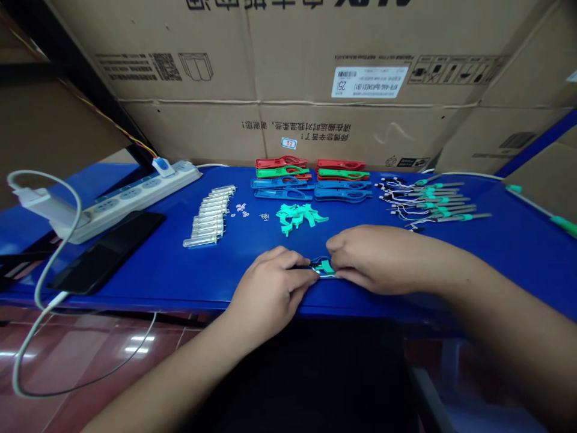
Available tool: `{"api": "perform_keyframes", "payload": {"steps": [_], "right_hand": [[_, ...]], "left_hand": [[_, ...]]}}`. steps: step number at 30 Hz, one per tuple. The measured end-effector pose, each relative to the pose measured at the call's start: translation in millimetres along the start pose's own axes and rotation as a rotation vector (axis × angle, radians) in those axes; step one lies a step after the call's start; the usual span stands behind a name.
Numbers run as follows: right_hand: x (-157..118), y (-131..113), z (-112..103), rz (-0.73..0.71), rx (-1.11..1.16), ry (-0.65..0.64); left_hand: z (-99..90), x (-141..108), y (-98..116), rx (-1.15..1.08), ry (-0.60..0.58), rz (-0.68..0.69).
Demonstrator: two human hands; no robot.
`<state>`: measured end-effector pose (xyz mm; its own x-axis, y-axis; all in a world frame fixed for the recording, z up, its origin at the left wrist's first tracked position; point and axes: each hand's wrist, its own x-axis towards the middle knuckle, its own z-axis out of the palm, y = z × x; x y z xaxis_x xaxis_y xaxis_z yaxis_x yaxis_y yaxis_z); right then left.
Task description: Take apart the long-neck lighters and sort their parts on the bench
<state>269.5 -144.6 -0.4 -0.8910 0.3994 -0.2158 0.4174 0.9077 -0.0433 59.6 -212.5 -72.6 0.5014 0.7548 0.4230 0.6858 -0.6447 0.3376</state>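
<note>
Holding a blue plastic clip (319,263) with teal pieces (327,267)

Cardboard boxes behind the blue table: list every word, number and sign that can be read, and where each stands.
Upside-down print on the cardboard box: "师傅您辛苦了!请在搬运时对我温柔些,谢谢!"
White label: "25"; its smaller lines are too small to read.
Large print: cut off at the top edge, unreadable.
Handling icons: too blurred to read.

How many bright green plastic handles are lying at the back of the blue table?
2: one green handle in the left stack, another in the right stack, both among red handles. More could be hidden underneath.
</note>
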Motion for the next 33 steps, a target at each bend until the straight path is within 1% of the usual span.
{"api": "perform_keyframes", "payload": {"steps": [2,6,9,11,15,19,25,28,33], "right_hand": [[-7,1,7,-0.018,0.02,0.082],[-18,0,29,-0.026,0.055,0.219],[-21,-9,43,0.002,0.082,0.319],[-21,-18,48,0.038,0.078,0.354],[-20,-31,47,0.111,-0.005,0.366],[-21,-31,43,0.057,-0.081,0.311],[-19,-31,40,0.037,-0.108,0.246],[-17,-34,38,0.019,-0.125,0.248],[-19,-34,40,0.024,-0.098,0.286]], "left_hand": [[-0.1,-1,1,0.043,-0.003,0.005],[-3.8,-5,3,0.083,-0.026,0.008],[-7.9,-9,7,0.107,-0.033,0.007],[-9.8,-12,11,0.092,-0.051,0.007],[-10.7,-17,13,-0.018,-0.056,-0.021],[-9.5,-19,9,-0.131,-0.06,-0.033],[-7.1,-20,6,-0.166,-0.042,-0.016],[-6.5,-20,7,-0.174,-0.022,-0.01],[-5.8,-21,11,-0.199,0.012,-0.051]]}}
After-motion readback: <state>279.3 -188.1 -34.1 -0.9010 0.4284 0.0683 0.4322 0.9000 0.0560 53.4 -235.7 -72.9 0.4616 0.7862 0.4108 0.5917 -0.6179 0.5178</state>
